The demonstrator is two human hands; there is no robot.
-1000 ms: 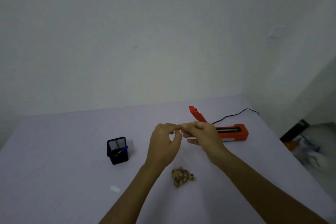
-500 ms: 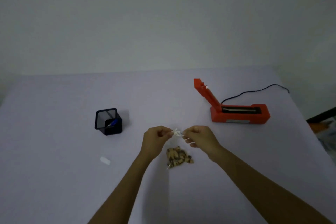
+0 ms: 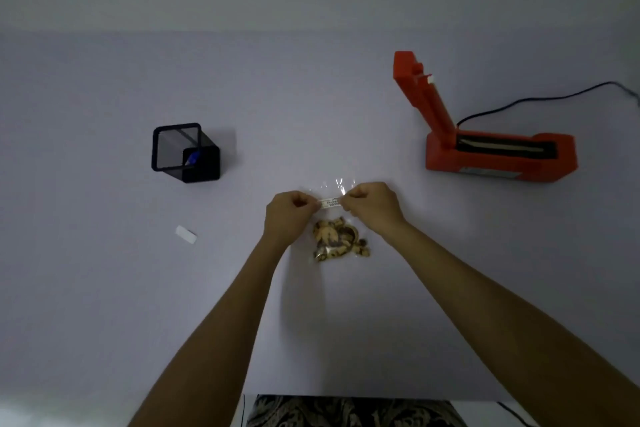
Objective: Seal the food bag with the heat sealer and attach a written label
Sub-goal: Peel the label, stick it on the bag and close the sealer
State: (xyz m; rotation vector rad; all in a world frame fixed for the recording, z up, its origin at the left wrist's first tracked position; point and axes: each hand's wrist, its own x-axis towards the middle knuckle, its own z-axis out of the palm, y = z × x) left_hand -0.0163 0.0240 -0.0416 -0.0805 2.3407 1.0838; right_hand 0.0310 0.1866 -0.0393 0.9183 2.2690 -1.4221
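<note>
A clear food bag [image 3: 341,239] with brown snack pieces lies flat on the table in front of me. Over its upper part I stretch a small white written label [image 3: 330,202]. My left hand [image 3: 289,215] pinches the label's left end and my right hand [image 3: 372,206] pinches its right end. Both hands have curled fingers and sit low, right at the bag. The red heat sealer [image 3: 498,152] stands to the right with its arm raised, well apart from both hands.
A black mesh pen holder [image 3: 187,152] with a blue pen stands at the left. A small white paper strip [image 3: 186,234] lies on the table left of my left arm. The sealer's black cord [image 3: 540,99] runs off to the right edge.
Both hands, still pinching the label between them, have come down from in front of the sealer to the bag. My view has tilted down toward the table.
</note>
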